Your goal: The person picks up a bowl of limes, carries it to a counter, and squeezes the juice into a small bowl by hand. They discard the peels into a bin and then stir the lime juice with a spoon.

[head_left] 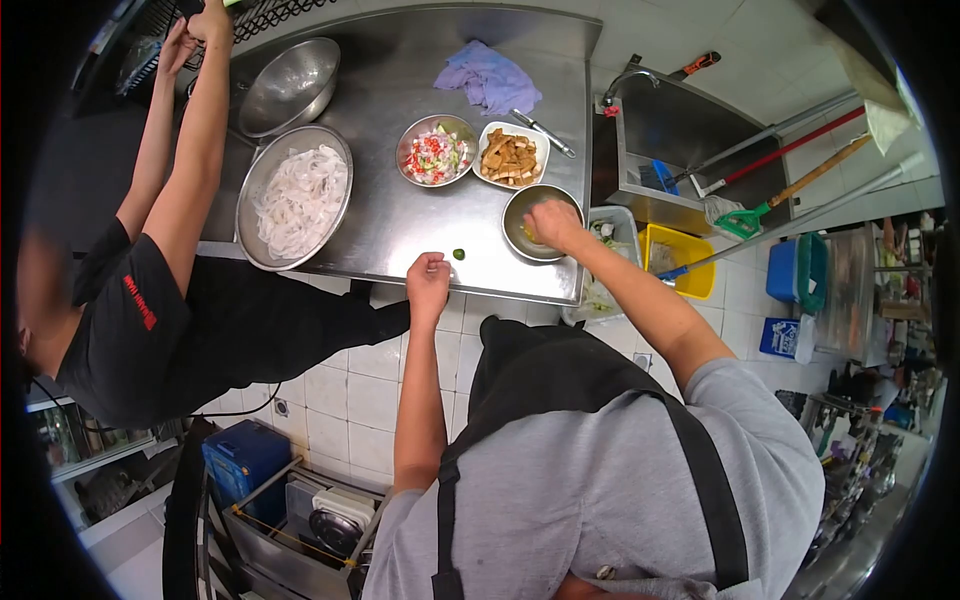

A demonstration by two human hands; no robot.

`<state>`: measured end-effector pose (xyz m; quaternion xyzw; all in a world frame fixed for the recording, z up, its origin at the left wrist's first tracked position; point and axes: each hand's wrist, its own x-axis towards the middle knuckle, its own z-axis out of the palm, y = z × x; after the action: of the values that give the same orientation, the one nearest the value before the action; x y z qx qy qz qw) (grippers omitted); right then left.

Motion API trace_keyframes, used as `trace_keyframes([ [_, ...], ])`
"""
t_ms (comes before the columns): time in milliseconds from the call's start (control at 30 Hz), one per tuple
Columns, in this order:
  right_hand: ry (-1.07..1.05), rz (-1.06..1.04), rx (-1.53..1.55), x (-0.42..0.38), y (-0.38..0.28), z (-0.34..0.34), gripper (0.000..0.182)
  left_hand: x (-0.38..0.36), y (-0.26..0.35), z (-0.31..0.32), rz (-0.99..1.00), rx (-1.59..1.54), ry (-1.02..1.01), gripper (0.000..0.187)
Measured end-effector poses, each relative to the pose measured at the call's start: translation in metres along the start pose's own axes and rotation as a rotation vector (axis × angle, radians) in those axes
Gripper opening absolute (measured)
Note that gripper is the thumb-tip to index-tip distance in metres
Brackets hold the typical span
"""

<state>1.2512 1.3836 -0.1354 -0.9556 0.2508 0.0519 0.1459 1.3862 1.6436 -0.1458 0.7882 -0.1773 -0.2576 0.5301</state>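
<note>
Lime lies just right of the fisted left hand; right hand (grip squeezing something yellowish) is over the small steel bowl.

Showing a steel-grey worktop under everything. Sitting on it: a lilac cloth, a tiny green lime, white noodles in a silver pan. Carrying a red, green and white chopped mix in one silver bowl; showing golden-brown tofu pieces on a white dish. Glinting yellow inside the small steel bowl. Wearing grey shirt with black apron straps. Co-worker's shirt showing black with red lettering. Standing nearby: yellow bin, blue bucket, blue container, a green-headed broom on a brown handle. Gleaming white floor tiles.
</note>
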Motion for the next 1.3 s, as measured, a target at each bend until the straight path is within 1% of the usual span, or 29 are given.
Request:
trace_keyframes([
  [33,-0.016,-0.007,0.004,0.0,0.0,-0.002,0.029,0.007,-0.003,0.004,0.097,0.204,0.037,0.02],
  [67,-0.032,-0.014,0.009,-0.001,-0.001,-0.005,0.029,0.014,-0.009,0.009,0.154,0.326,0.053,0.024],
  [167,-0.084,-0.002,0.015,-0.004,-0.005,-0.016,0.027,0.013,0.02,0.024,0.177,0.68,0.026,0.03],
  [200,-0.1,0.007,0.017,-0.003,-0.007,-0.019,0.026,0.015,0.023,0.029,0.135,0.677,0.011,0.03],
  [300,-0.025,-0.008,0.032,0.001,-0.003,-0.004,0.026,0.019,0.031,0.036,0.186,0.86,-0.042,0.027],
  [433,-0.055,-0.013,0.038,0.004,-0.001,0.01,0.027,0.024,0.017,0.041,0.239,0.875,-0.046,0.024],
  [500,0.015,-0.038,0.064,0.003,-0.001,0.016,0.03,0.024,0.013,0.042,0.259,0.853,-0.021,0.024],
  [600,0.058,-0.035,0.078,0.004,-0.003,0.017,0.033,0.019,0.011,0.041,0.306,0.75,0.101,0.025],
  [700,0.052,-0.002,0.099,-0.004,0.001,0.002,0.032,0.023,0.001,0.032,0.082,0.19,0.026,0.03],
  [733,0.052,0.006,0.109,-0.005,0.006,-0.006,0.032,0.017,0.017,0.028,0.034,0.101,0.035,0.033],
  [800,0.201,0.152,0.21,-0.02,0.031,-0.018,0.034,0.01,0.032,0.018,-0.022,-0.084,0.036,0.032],
  [833,0.292,0.194,0.287,-0.039,0.038,-0.043,0.035,0.008,0.035,0.016,-0.049,-0.178,0.037,0.032],
  [867,0.384,0.239,0.363,-0.058,0.049,-0.066,0.036,0.01,0.028,0.014,-0.01,-0.225,0.035,0.033],
  [933,0.346,0.323,0.193,-0.079,0.1,-0.062,0.03,0.005,0.046,0.012,-0.031,-0.339,-0.014,0.036],
  [1000,0.122,0.298,0.024,-0.105,0.138,-0.043,0.028,-0.002,0.062,0.016,-0.043,-0.436,-0.106,0.039],
  [1033,0.013,0.284,-0.059,-0.112,0.141,-0.042,0.028,-0.002,0.069,0.021,-0.04,-0.477,-0.169,0.041],
  [1067,0.039,0.235,0.036,-0.112,0.142,-0.04,0.028,0.001,0.077,0.027,-0.033,-0.517,-0.231,0.042],
  [1133,0.087,0.135,0.227,-0.107,0.113,-0.052,0.031,0.002,0.094,0.04,-0.016,-0.491,-0.319,0.044],
  [1200,0.152,-0.043,0.612,-0.107,0.051,-0.078,0.032,-0.003,0.114,0.056,-0.01,-0.476,-0.418,0.046],
  [1233,0.121,-0.079,0.707,-0.109,0.02,-0.094,0.035,-0.003,0.116,0.064,-0.02,-0.467,-0.46,0.047],
  [1267,0.15,-0.199,0.683,-0.105,0.007,-0.086,0.034,-0.002,0.119,0.072,-0.028,-0.459,-0.501,0.048],
  [1300,0.211,-0.262,0.685,-0.098,-0.003,-0.082,0.034,-0.002,0.122,0.079,-0.036,-0.451,-0.542,0.049],
])
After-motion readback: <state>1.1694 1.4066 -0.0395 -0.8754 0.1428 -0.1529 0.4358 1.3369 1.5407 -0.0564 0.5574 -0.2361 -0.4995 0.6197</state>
